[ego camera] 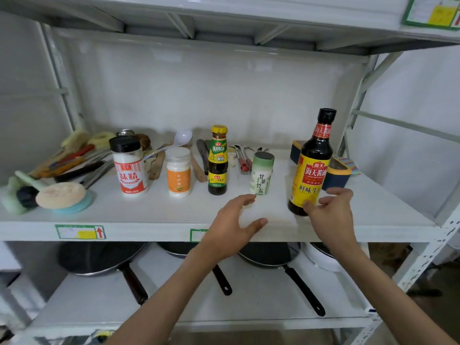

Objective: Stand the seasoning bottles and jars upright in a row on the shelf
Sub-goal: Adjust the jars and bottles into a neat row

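Note:
Several seasoning containers stand upright in a row on the white shelf [149, 215]: a black-capped jar with a red label [129, 165], a white jar with an orange label [178, 171], a small dark sauce bottle with a yellow cap [218, 160], a green-capped salt shaker [261, 173] and a tall dark soy sauce bottle [313, 163]. My left hand [234, 227] hovers open just in front of the salt shaker, not touching it. Fingers spread, my right hand [331, 215] is right at the base of the soy sauce bottle, holding nothing.
Brushes, scrubbers and utensils [59, 165] pile up at the shelf's back left. Spatulas, a ladle and tongs [242, 158] lie behind the row. A blue and yellow holder [339, 174] sits behind the soy bottle. Pans [99, 257] rest on the lower shelf.

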{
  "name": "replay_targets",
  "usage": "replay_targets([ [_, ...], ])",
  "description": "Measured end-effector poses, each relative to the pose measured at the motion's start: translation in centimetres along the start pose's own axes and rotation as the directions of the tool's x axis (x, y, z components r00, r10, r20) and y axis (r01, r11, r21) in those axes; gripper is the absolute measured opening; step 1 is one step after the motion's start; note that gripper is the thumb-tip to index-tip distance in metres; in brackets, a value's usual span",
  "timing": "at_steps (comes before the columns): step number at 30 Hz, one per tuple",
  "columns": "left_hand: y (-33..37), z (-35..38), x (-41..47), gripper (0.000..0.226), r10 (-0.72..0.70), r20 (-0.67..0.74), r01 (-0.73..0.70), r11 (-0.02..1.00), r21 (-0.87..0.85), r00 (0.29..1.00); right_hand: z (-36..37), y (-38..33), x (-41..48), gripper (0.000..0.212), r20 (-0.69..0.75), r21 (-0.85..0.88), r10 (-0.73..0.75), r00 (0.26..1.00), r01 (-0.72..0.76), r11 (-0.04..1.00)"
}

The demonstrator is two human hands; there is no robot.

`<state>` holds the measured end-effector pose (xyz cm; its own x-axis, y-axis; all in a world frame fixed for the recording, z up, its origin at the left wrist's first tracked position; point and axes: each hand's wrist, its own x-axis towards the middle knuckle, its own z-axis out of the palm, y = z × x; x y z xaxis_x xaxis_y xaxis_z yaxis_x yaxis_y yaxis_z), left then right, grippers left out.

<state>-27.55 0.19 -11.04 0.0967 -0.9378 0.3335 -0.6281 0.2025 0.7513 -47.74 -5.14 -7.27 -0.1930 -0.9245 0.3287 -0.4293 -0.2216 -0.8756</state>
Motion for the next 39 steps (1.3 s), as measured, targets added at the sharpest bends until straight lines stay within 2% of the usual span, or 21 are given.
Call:
replay_targets([
  [4,-2.0,-4.3,-2.5,0.046,-0.032,-0.267,0.031,0.999,-0.006,0.963,3.0,-1.2,-3.0,0.034,0.158,0.012,-0.034,0.987,0.032,0.999],
  [8,-3.4,-8.2,-2.8,0.040,-0.095,-0.506,0.082,0.995,-0.049,0.857,6.9,-2.9,-4.5,0.022,0.317,0.003,-0.083,0.945,0.086,0.996],
  [12,-5.3,-11.7,-3.1,0.047,-0.222,-0.639,0.190,0.974,-0.120,0.736,9.9,-4.8,-5.6,0.017,0.402,0.001,-0.124,0.907,0.136,0.991],
  [16,-7.9,-14.5,-3.8,0.057,-0.324,-0.673,0.300,0.941,-0.156,0.665,12.5,-6.0,-6.3,0.025,0.433,0.029,-0.144,0.890,0.146,0.989],
  [18,-9.1,-15.8,-3.9,0.066,-0.363,-0.661,0.352,0.923,-0.156,0.657,13.9,-6.6,-6.6,0.029,0.461,0.037,-0.149,0.875,0.148,0.988],
  [24,-11.0,-18.1,-1.9,0.079,-0.397,-0.591,0.407,0.905,-0.124,0.703,18.5,-8.2,-7.2,0.043,0.506,0.036,-0.158,0.848,0.162,0.986],
  [28,-11.7,-18.7,-0.5,0.080,-0.339,-0.568,0.368,0.928,-0.067,0.750,21.2,-8.8,-6.7,0.059,0.519,0.049,-0.227,0.824,0.237,0.970],
  [31,-12.0,-18.8,0.2,0.080,-0.333,-0.570,0.354,0.932,-0.078,0.751,23.3,-8.6,-5.5,0.076,0.523,0.058,-0.249,0.815,0.257,0.965],
  [39,-13.7,-18.9,1.0,0.073,-0.410,-0.499,0.381,0.910,-0.165,0.763,25.4,-8.1,-3.5,0.088,0.524,0.054,-0.227,0.821,0.234,0.971],
])
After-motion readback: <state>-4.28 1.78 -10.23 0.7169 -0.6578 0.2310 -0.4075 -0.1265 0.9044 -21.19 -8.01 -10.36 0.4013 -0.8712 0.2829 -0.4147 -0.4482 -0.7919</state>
